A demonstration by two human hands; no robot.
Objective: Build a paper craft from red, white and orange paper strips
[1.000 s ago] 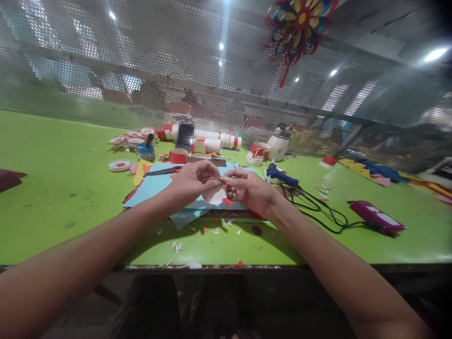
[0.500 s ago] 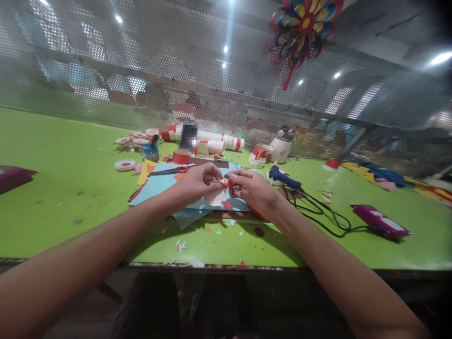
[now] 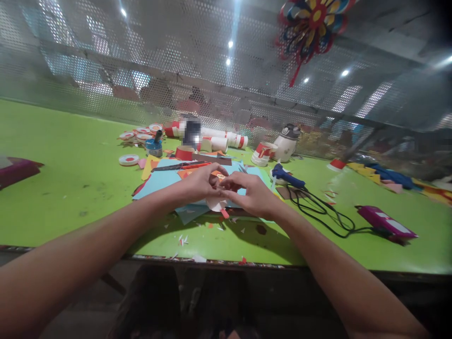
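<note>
My left hand (image 3: 205,182) is closed, its thumb and fingers pinched at the top of a white paper disc (image 3: 216,204). A short red paper strip (image 3: 225,213) sticks out below the disc. From the other side, my right hand (image 3: 251,192) brings its thumb and fingertips against the same spot, also closed; what lies between them is hidden. Beneath both hands are light blue paper sheets (image 3: 150,185). Scissors (image 3: 176,166) with dark blades lie on the sheets, beyond my left hand, close to an orange paper piece (image 3: 184,173).
A blue glue gun (image 3: 287,176) with a looped black cable lies to the right, near a purple box (image 3: 386,223). Paper cups (image 3: 264,154), a white jug (image 3: 286,143), a blue jar (image 3: 154,147) and several round lids (image 3: 129,160) stand farther back. Paper scraps (image 3: 182,240) litter the front.
The red piece pinched between my fingertips is now hidden. My right hand has turned and its fingers have closed in against my left. The view has shifted slightly.
</note>
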